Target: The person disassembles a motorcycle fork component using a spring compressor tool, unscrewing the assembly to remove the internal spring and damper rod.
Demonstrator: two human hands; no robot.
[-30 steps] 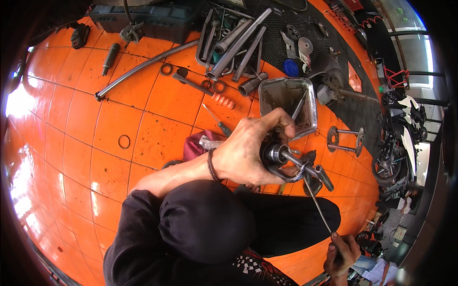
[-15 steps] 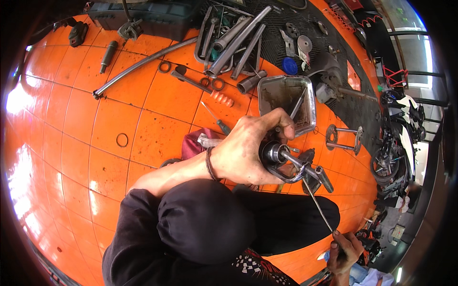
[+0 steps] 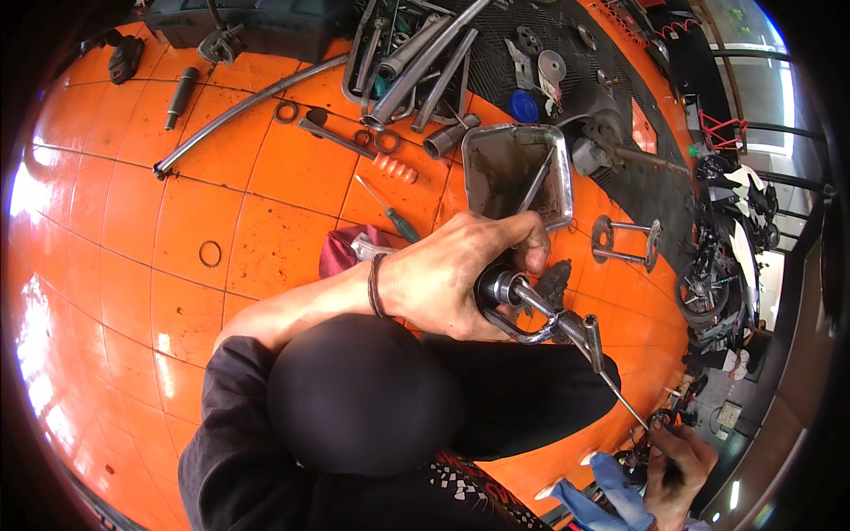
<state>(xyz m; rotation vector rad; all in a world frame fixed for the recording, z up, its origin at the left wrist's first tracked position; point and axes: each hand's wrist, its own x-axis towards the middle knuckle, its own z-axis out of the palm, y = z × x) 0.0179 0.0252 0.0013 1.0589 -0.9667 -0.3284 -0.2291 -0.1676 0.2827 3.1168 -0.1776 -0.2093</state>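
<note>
My left hand (image 3: 447, 279) grips a black and chrome cylindrical part (image 3: 503, 288), mounted in a metal clamp tool with a threaded screw (image 3: 567, 323) and crossbar handle (image 3: 593, 341). My right hand (image 3: 673, 469), low at the right, pinches the end of a slim steel rod (image 3: 624, 398) that runs up to the tool. Behind my left hand lie a maroon cloth (image 3: 341, 252) and a green-handled screwdriver (image 3: 398, 221). A dirty metal tray (image 3: 496, 168) with a steel piece in it rests just beyond.
Orange tiled floor (image 3: 115, 265) holds steel tubes (image 3: 248, 106), a loose ring (image 3: 210, 253), an orange spring (image 3: 396, 168) and a spool-shaped metal part (image 3: 624, 243). A toolbox (image 3: 266, 26) stands at the back, motorcycles (image 3: 717, 265) at the right. Another person's jeans-clad legs (image 3: 584, 496) show bottom right.
My right hand has moved right, away from my left hand, with the rod now slanting further out. The other person's legs appear further left. The whole view has shifted slightly.
</note>
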